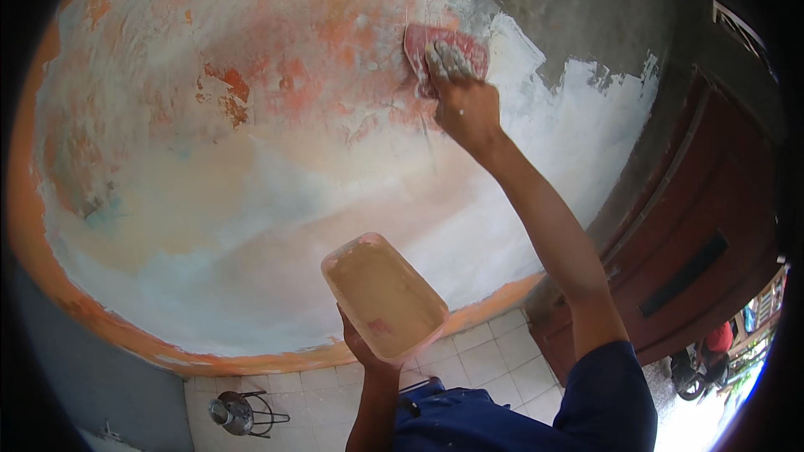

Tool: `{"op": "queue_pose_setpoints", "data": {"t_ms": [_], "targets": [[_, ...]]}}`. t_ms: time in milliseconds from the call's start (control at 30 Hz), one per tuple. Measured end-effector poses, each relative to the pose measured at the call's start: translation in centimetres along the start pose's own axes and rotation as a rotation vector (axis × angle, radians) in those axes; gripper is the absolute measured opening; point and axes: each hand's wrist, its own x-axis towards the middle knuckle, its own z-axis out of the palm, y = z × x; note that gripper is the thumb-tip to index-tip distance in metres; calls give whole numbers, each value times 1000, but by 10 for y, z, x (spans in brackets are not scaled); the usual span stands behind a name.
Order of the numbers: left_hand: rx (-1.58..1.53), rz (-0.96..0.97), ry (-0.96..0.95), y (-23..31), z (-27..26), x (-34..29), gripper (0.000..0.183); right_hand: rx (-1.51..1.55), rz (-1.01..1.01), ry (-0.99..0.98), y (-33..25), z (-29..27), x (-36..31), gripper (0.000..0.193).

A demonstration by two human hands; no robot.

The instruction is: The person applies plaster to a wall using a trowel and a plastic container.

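Observation:
My right hand (463, 100) is raised to the wall and closed on a flat red putty spreader (467, 40), whose face lies against the plaster. White filler is smeared over the fingers and the spreader. Low in front of me, my left hand (362, 343) grips a rectangular plastic tub (385, 297) from its side and underneath. The tub is tilted, and its beige inside shows a small pinkish patch near the bottom. The wall (276, 192) carries patches of white filler, worn orange and red paint, and bare grey at the upper right.
A dark red door (712, 226) stands to the right of the wall. On the white tiled floor (494, 360) at lower left is a stool with metal legs (243, 413). A motorcycle (691, 372) is partly visible at the bright opening, lower right. A grey wall (92, 360) meets the corner at left.

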Motion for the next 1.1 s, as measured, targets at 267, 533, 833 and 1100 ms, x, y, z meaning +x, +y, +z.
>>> {"op": "queue_pose_setpoints", "data": {"t_ms": [267, 533, 833, 1100], "targets": [[27, -12, -20, -7, 3, -19, 60, 292, 57, 173, 24, -25, -12, 45], [82, 108, 12, -7, -24, -33, 52, 450, 345, 330, 66, -93, 41, 27], [-67, 93, 139, -8, -19, -21, 50, 159, 41, 186, 105, -89, 97, 29], [274, 163, 81, -22, -19, -10, 50, -59, 88, 158, 61, -39, 97, 41]]}}
